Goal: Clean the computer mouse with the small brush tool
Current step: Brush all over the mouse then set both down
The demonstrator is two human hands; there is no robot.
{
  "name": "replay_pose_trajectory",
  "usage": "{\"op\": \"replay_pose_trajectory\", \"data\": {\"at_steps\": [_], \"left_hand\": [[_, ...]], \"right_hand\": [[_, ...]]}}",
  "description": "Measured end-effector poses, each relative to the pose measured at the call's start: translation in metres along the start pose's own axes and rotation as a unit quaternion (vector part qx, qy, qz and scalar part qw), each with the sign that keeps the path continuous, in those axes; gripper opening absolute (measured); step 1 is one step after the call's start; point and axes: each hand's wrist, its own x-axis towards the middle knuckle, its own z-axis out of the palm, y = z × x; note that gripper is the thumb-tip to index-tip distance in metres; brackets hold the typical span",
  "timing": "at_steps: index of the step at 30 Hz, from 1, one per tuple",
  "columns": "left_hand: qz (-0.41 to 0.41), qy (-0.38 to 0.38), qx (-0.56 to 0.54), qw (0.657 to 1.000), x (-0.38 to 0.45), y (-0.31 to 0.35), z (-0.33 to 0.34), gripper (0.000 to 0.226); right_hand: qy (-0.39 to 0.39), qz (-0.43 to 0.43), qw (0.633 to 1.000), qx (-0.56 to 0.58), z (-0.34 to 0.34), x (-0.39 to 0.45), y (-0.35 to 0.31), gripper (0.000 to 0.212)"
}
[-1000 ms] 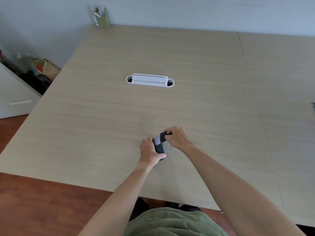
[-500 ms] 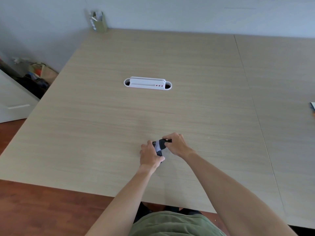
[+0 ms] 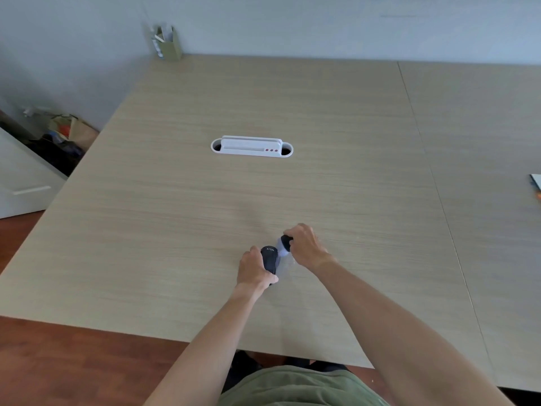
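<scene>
A black computer mouse (image 3: 269, 258) rests on the wooden table (image 3: 175, 230) near its front edge, with my left hand (image 3: 254, 271) gripping it from the left and rear. My right hand (image 3: 304, 247) holds a small brush (image 3: 284, 245) with a black handle and pale bristles. The bristles touch the mouse's right front side. Fingers hide much of the brush handle and the rear of the mouse.
A white cable-port insert (image 3: 251, 147) sits in the table's middle. A green pen holder (image 3: 168, 43) stands at the far left corner by the wall. Some object (image 3: 536, 183) pokes in at the right edge. Clutter (image 3: 63, 133) lies on the floor at left.
The brush has shifted from over the mouse's top toward its right front side. My left hand keeps its grip. The camera has tilted slightly.
</scene>
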Motion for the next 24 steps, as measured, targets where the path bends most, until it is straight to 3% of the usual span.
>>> {"op": "replay_pose_trajectory", "data": {"at_steps": [3, 5, 8, 12, 14, 18, 20, 23, 24], "left_hand": [[-0.001, -0.006, -0.002, 1.000, 0.000, -0.002, -0.002, 0.062], [0.004, -0.005, 0.000, 1.000, 0.000, -0.003, -0.002, 0.059], [0.009, -0.013, 0.004, 1.000, 0.001, -0.003, -0.003, 0.058], [0.021, -0.031, 0.006, 0.999, 0.001, -0.008, -0.009, 0.058], [0.025, -0.036, 0.002, 0.999, 0.001, -0.010, -0.010, 0.056], [0.024, -0.021, -0.016, 0.999, 0.002, -0.011, -0.010, 0.050], [0.030, -0.022, -0.001, 0.999, 0.001, -0.011, -0.011, 0.046], [0.032, -0.021, 0.013, 0.999, -0.001, -0.011, -0.011, 0.048], [0.030, -0.019, 0.006, 0.999, -0.001, -0.011, -0.010, 0.054]], "right_hand": [[0.013, 0.000, 0.995, 0.101, -0.006, 0.002, -0.004, 0.025], [-0.017, 0.000, 0.990, 0.139, -0.004, 0.000, -0.006, 0.031], [-0.052, 0.000, 0.993, 0.106, 0.006, -0.006, -0.008, 0.019], [0.033, 0.032, 0.999, 0.016, 0.006, -0.003, -0.007, 0.030], [0.034, 0.021, 0.998, 0.050, 0.003, -0.001, -0.012, 0.018], [-0.067, -0.024, 0.994, 0.088, 0.004, 0.000, -0.018, 0.006], [-0.061, -0.011, 0.997, 0.047, 0.007, 0.000, -0.014, 0.010], [0.020, 0.021, 0.999, -0.015, 0.006, -0.001, -0.009, 0.039], [0.027, 0.020, 0.999, -0.006, 0.005, 0.000, -0.010, 0.039]]}}
